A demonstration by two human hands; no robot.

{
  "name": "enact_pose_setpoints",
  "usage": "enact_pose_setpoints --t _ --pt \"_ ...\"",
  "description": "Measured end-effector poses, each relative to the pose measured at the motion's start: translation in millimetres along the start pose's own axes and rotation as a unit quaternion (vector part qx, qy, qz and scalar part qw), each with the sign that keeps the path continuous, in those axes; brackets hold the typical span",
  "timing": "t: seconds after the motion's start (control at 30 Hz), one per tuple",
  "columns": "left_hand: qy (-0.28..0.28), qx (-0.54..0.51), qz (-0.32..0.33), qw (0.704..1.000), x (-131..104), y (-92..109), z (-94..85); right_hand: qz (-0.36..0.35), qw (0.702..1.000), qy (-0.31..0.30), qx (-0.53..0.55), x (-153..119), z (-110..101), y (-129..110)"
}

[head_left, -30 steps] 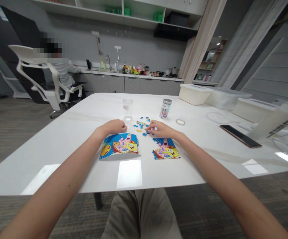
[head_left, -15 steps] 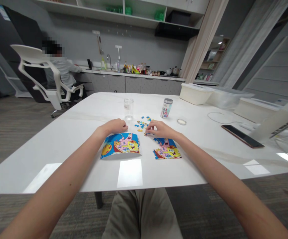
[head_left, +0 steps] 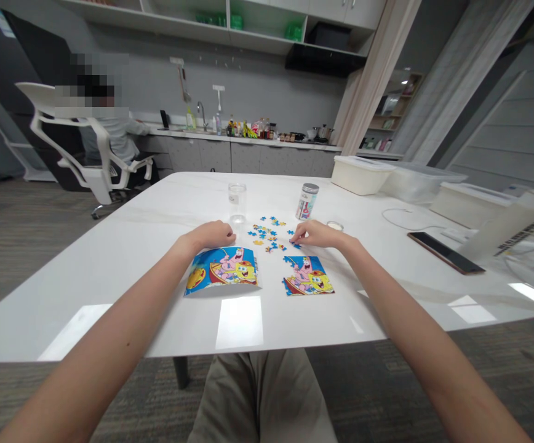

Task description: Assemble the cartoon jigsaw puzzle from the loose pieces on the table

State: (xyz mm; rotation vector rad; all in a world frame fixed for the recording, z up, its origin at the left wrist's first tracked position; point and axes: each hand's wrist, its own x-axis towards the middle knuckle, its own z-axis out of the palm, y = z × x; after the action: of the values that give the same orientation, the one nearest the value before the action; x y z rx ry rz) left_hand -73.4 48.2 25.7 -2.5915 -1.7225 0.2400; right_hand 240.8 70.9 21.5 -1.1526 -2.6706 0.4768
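My left hand (head_left: 214,234) is curled closed on the table behind a curved picture sheet (head_left: 223,271) with cartoon figures in a boat; nothing shows in its fingers. My right hand (head_left: 315,234) pinches a small blue jigsaw piece (head_left: 293,241) at the right side of the loose pieces. Those loose jigsaw pieces (head_left: 267,232), several blue and yellow ones, lie spread between both hands. Nearer to me is a partly joined jigsaw (head_left: 310,277), its left and upper-left edges uneven. It shows the same figures as the sheet.
A clear jar (head_left: 237,203) and a lidded can (head_left: 307,202) stand behind the pieces. A round lid (head_left: 335,226) lies partly behind my right hand. To the right are a phone (head_left: 445,252), a cable and storage boxes (head_left: 362,175). A person sits in a white chair (head_left: 103,147) at back left.
My right hand has moved right, from the near edge of the loose pieces to their right side, uncovering pieces and the joined jigsaw's top. My left hand stays in place.
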Motion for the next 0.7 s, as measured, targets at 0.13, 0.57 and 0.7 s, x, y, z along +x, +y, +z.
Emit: enact_pose_setpoints --t 0.13,0.57,0.7 --pt "0.0 -0.004 0.0 1.0 0 0 -0.7 0.023 0.998 0.043 -0.046 1 2 1" --pt "-0.002 0.0 0.001 1.0 0 -1 0.2 0.083 0.987 0.09 -0.106 8 21 -8" --pt "0.005 0.002 -0.007 1.0 0 -1 0.4 0.073 0.988 0.096 -0.1 8 23 -7"
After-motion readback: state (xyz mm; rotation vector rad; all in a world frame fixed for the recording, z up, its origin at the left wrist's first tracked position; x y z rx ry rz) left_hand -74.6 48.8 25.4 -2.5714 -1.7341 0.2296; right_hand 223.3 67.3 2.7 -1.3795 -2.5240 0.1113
